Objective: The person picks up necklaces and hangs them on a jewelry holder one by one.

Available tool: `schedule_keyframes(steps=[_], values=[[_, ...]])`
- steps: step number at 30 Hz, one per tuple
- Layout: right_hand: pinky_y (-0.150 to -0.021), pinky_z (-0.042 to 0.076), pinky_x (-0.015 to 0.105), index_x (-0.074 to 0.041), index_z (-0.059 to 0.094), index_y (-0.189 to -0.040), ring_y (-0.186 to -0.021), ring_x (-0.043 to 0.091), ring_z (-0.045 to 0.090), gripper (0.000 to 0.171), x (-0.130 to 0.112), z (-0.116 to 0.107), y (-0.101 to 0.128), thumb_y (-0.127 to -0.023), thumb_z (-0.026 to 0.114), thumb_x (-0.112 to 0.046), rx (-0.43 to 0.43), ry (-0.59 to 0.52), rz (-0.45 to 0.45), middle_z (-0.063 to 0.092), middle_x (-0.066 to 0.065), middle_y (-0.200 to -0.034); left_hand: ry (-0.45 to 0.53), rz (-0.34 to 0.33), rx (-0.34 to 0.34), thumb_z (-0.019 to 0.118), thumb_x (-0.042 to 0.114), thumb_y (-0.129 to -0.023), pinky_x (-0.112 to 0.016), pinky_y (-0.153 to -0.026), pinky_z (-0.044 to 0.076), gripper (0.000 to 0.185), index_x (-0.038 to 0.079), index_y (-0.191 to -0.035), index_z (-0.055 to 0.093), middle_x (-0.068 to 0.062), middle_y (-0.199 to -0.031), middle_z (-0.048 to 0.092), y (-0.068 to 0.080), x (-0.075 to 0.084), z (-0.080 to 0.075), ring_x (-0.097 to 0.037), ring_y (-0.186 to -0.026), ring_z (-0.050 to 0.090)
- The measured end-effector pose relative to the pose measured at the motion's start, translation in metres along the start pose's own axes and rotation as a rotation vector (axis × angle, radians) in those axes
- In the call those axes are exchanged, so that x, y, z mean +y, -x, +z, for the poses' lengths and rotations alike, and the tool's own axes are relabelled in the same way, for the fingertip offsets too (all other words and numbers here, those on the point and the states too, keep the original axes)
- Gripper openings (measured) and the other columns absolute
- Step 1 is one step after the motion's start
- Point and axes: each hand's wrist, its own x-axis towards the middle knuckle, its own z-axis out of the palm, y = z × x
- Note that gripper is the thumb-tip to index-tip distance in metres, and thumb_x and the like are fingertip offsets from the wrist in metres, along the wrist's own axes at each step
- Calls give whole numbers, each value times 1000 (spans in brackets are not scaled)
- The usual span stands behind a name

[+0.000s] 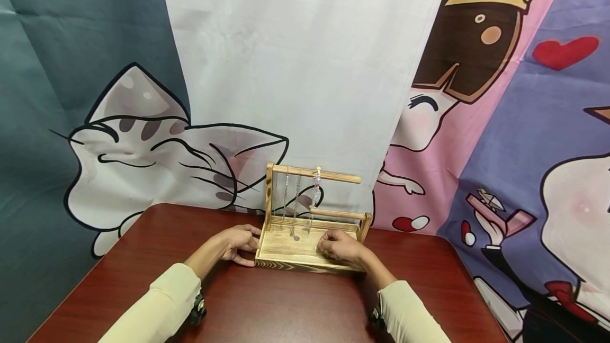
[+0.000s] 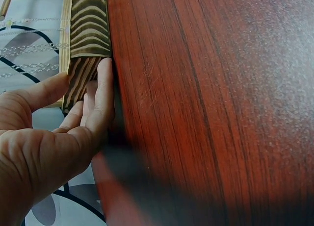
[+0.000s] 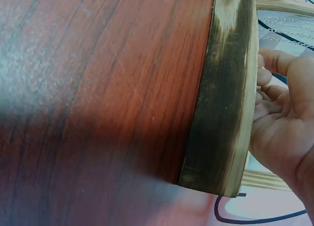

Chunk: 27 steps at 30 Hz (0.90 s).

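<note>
A wooden jewellery stand [image 1: 287, 250] with a tray base and two bars sits at the table's far middle. Several thin chains [image 1: 295, 202] hang from its top bar [image 1: 333, 175]. My left hand [image 1: 238, 244] is at the tray's left end. Its straight fingers [image 2: 104, 88] lie against the front corner of the base [image 2: 88, 35], and the thumb touches the side. My right hand [image 1: 340, 247] hovers low over the tray's right half with fingers [image 3: 267, 84] curled behind the front wall [image 3: 221, 88]. Anything between those fingertips is hidden.
The stand sits on a dark red wooden table [image 1: 286, 306], whose bare top fills the near side [image 2: 206, 113]. A cartoon-printed cloth backdrop [image 1: 305, 68] hangs right behind the table's far edge. Both forearms wear cream sleeves [image 1: 162, 306].
</note>
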Motion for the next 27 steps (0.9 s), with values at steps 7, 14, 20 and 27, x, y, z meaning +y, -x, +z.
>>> schedule_keyframes(steps=[7, 14, 20, 27], values=[[-74, 50, 22, -2, 78, -94, -81, 8, 59, 10, 1, -6, -1, -95, 82, -11, 71, 373, -45, 74, 1, -86, -3, 1, -8, 60, -9, -97, -52, -87, 71, 59, -3, -153, 44, -25, -142, 71, -1, -1, -1, -26, -111, 74], [-76, 55, 30, -14, 79, -84, -76, 8, 61, 17, 6, -17, -1, -97, 88, -21, 112, 595, -141, 72, -8, -77, 2, -2, -3, 59, -9, -97, -52, -86, 71, 59, -3, -154, 45, -24, -142, 71, -1, 1, -1, -25, -109, 74], [-74, 57, 32, -21, 80, -76, -74, 9, 63, 21, 33, -25, -16, -94, 90, -25, 134, 661, -149, 74, -10, -75, -4, 2, -3, 60, -9, -98, -52, -86, 71, 59, -3, -155, 44, -25, -143, 70, 1, 1, -1, -25, -111, 74], [-75, 57, 31, -29, 79, -72, -75, 8, 64, 24, 59, -28, -31, -90, 94, -33, 164, 729, -111, 74, -16, -75, -9, 9, -9, 60, -10, -97, -52, -85, 71, 58, -4, -153, 45, -25, -143, 71, 0, -2, 0, -26, -110, 74]])
